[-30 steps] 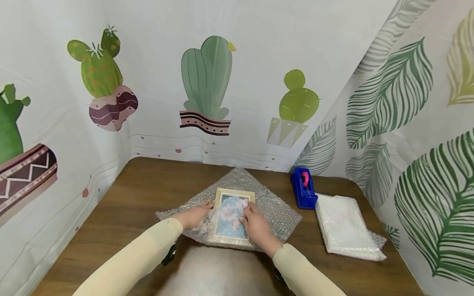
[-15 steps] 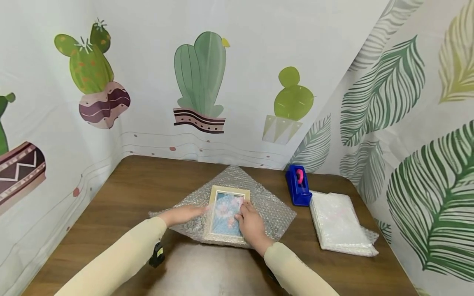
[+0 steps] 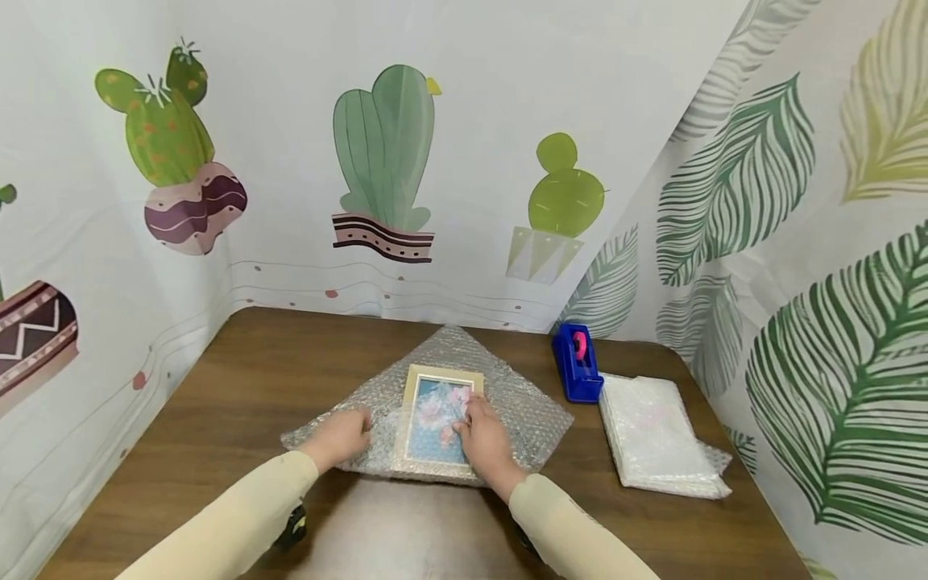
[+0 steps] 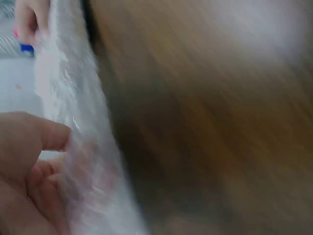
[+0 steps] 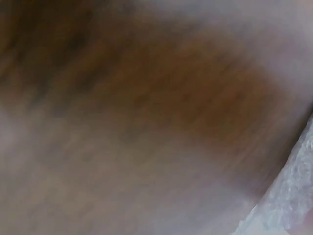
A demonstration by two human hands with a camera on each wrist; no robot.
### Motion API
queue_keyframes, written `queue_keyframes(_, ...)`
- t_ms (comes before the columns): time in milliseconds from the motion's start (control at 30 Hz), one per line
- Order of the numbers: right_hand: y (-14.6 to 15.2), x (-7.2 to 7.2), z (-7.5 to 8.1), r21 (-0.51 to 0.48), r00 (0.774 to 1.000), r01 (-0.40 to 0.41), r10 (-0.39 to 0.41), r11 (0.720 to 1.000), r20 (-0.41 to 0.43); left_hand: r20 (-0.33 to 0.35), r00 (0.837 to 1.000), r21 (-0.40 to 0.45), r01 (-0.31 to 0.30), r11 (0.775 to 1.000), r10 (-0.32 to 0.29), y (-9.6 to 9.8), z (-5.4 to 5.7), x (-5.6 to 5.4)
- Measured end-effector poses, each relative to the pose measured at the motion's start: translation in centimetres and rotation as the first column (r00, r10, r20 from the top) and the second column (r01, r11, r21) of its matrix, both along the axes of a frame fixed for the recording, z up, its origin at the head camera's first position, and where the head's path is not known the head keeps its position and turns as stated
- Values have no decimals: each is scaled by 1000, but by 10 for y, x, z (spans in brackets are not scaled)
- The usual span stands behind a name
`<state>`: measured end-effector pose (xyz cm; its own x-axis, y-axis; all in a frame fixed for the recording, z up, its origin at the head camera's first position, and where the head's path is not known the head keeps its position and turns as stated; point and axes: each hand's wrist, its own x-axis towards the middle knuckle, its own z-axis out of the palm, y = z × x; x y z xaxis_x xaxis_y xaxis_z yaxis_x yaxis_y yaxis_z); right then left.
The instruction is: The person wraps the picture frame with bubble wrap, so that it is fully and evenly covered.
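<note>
A photo frame (image 3: 408, 403) with a pale gold border and a blue-and-pink floral picture lies on a sheet of bubble wrap (image 3: 449, 346). A bubble wrap layer covers the lower part of the frame. My left hand (image 3: 341, 437) pinches the left part of the wrap; the left wrist view shows the thumb in front of the clear wrap (image 4: 83, 98) and the fingers behind it. On the right side of the frame, my right hand (image 3: 487, 441) presses down with thumb and fingertips on the picture. The right wrist view is blurred, with only a wrap corner (image 5: 281, 205) showing.
A blue tape dispenser (image 3: 577, 366) with a pink core stands at the back right of the wooden table (image 3: 290, 346). Beside it lies a stack of white bubble-wrapped packages (image 3: 652, 435). A patterned curtain (image 3: 290, 161) hangs behind the table.
My left hand has moved left from the frame's left edge to the left part of the bubble wrap, where its fingers have closed. The right hand has stayed on the frame.
</note>
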<state>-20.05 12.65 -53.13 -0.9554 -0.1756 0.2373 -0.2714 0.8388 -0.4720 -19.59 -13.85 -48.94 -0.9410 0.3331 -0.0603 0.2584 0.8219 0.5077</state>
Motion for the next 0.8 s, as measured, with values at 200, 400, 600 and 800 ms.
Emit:
queue_keyframes(200,-1,1,2,-14,1000,9,-9,1000,2,-327,944,-96,11,995,-42,47,11,14)
queue_keyframes(400,-3,0,1,-12,1000,23,-23,1000,0,-151,952,-247,224,943,-266,83,2,34)
queue_keyframes(600,-6,-4,3,10,1000,15,-15,1000,-2,-79,978,-267,168,949,-195,88,-17,34)
queue_keyframes(800,-6,-1,6,69,999,33,-33,997,7,-22,979,-196,194,961,-202,89,-31,25)
